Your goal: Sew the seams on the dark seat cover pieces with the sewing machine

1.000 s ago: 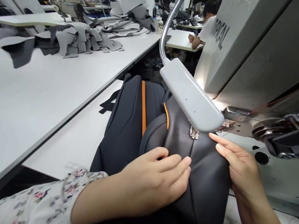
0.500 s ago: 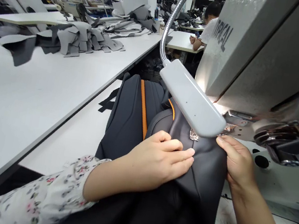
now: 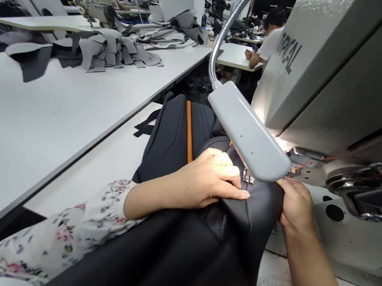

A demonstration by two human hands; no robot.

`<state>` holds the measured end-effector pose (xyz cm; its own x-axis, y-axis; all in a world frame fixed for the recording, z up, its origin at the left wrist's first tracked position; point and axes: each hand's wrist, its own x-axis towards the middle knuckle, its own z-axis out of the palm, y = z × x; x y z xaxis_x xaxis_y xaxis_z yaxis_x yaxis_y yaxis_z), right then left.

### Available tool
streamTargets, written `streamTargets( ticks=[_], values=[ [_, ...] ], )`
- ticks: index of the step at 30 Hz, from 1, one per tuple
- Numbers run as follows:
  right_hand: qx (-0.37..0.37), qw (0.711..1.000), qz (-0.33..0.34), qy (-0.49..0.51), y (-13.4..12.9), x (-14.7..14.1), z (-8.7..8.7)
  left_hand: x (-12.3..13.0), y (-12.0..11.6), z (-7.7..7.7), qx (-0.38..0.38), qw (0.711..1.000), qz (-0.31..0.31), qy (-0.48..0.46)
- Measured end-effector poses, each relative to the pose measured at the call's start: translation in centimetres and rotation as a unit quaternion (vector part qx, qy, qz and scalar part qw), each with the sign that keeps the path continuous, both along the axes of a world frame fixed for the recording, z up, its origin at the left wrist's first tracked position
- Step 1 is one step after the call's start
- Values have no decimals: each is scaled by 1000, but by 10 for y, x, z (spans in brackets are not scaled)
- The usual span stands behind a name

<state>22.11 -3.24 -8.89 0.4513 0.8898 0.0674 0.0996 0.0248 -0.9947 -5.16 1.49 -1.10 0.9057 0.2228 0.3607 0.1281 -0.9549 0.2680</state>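
A black leather-like cover [image 3: 166,250] with an orange stripe [image 3: 189,130] lies under the sewing machine [image 3: 295,82] and hangs down toward me. My left hand [image 3: 207,177] is on top of it, left of the metal presser foot [image 3: 248,176]. Its fingers are curled into a fold of the material, with one fingertip stretched along a seam. To the right of the foot, my right hand [image 3: 297,205] pinches the cover's edge between thumb and fingers; some of those fingers are underneath, out of sight. The needle is hidden behind the grey lamp [image 3: 250,133].
A long white table [image 3: 70,104] runs along the left, with a pile of grey cut pieces [image 3: 114,51] at its far side. Black straps [image 3: 147,124] lie beside the cover. Farther back, a person [image 3: 271,37] sits at another table.
My left hand has drawn its flatter fingers into a curl, bunching the material. The cover has shifted around the foot, its right edge and my right hand moving slightly left. The view has also shifted a little.
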Motion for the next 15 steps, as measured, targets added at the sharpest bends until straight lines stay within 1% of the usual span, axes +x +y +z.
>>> streamTargets(
  ticks=[3, 6, 9, 11, 13, 15],
  values=[
    [4, 1000, 3, -5, 3, -1, -2, 0, 7, 5, -22, 1000, 7, 7],
    [11, 1000, -2, -18, 8, -2, -6, -1, 13, 13, -37, 999, 8, 19],
    [23, 999, -20, -39, 18, -5, -12, 1, 23, 22, -54, 997, -19, 41],
    [31, 997, -39, -60, 21, -8, -13, 4, 29, 25, -67, 996, -38, 52],
    [41, 993, -65, -88, 14, -11, -9, 6, 32, 27, -72, 994, -48, 61],
    [48, 986, -99, -122, -12, -14, -1, 7, 28, 26, -61, 996, -30, 55]
  ],
)
